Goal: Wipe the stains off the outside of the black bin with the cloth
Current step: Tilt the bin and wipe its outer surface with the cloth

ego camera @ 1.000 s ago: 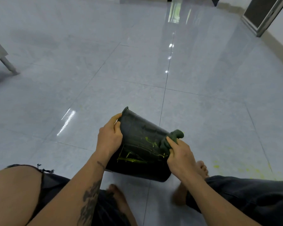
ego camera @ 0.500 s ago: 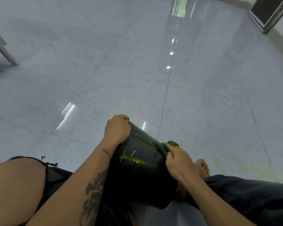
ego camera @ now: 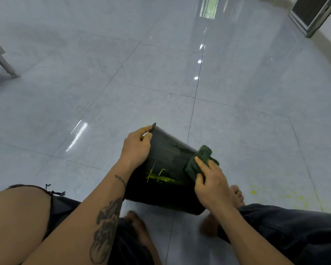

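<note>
Down on the glossy grey tiled floor (ego camera: 161, 77), seen from the head camera, a black plastic bin (ego camera: 166, 165) lies tipped on its side between the seated person's bare feet, its flat base end nearest the body and its rim pointing away. The left hand (ego camera: 136, 148) is closed around the bin's far left rim corner, thumb on top and fingers curled over the edge. The right hand (ego camera: 212, 180) is clenched on a bunched dark green cloth (ego camera: 201, 161), pressing it against the bin's upper right side, with the index finger laid flat on the fabric. Yellow-green stain streaks (ego camera: 159, 177) cross the bin's outer wall between the two hands, just left of the cloth and not covered by it. More yellow-green spatter (ego camera: 287, 196) dots the floor to the right, near the right foot (ego camera: 236, 196). A pale furniture leg (ego camera: 5, 66) stands at the floor's far left edge, and a metal-framed door (ego camera: 313, 14) sits at the far right corner, both well apart from the bin.
</note>
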{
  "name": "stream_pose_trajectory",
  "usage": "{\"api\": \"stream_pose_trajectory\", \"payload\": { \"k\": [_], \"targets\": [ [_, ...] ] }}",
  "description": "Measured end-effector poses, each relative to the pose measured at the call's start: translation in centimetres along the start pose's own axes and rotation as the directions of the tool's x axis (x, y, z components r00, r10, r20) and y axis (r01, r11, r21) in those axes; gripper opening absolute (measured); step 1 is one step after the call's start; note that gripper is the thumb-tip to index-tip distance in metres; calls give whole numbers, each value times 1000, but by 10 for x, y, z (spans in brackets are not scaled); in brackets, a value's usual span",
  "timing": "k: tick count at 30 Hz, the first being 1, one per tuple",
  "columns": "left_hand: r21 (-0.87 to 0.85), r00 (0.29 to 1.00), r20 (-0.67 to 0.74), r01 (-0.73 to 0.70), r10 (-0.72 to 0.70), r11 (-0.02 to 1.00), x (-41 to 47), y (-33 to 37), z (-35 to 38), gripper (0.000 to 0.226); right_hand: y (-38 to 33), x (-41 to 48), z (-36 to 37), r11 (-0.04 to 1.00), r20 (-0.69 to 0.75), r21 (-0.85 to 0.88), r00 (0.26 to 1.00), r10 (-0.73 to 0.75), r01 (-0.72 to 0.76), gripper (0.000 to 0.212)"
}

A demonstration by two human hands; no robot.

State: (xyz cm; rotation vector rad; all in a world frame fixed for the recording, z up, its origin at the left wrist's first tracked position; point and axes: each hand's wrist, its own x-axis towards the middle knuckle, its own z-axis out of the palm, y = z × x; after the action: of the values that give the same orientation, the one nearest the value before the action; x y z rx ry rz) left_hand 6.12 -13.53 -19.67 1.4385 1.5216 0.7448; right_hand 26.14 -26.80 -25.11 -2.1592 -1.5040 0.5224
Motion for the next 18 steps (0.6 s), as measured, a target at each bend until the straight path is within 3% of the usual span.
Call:
{"api": "stream_pose_trajectory", "payload": {
  "k": [4, 7, 11, 15, 18],
  "targets": [
    [-36, 999, -23, -24, 23, 999, -5, -4, 5, 38, -9, 27, -11, 978, 116, -14, 971, 210, -210, 53],
    [-59, 999, -49, -28, 25, 998, -7, -9, 7, 38, -39, 46, -11, 969, 170, -1, 955, 245, -248, 40],
    [-94, 996, -86, -36, 28, 995, -5, -14, 8, 37, -80, 47, 13, 999, 181, 51, 983, -8, -2, 62],
    [-65, 998, -53, -50, 47, 997, 2, -17, 5, 34, -68, 18, 18, 932, 177, 42, 915, -362, 361, 61],
    [-30, 997, -26, -70, 69, 997, 4, -18, 4, 34, -19, 7, 7, 922, 139, 8, 912, -385, 388, 57]
  ]
}}
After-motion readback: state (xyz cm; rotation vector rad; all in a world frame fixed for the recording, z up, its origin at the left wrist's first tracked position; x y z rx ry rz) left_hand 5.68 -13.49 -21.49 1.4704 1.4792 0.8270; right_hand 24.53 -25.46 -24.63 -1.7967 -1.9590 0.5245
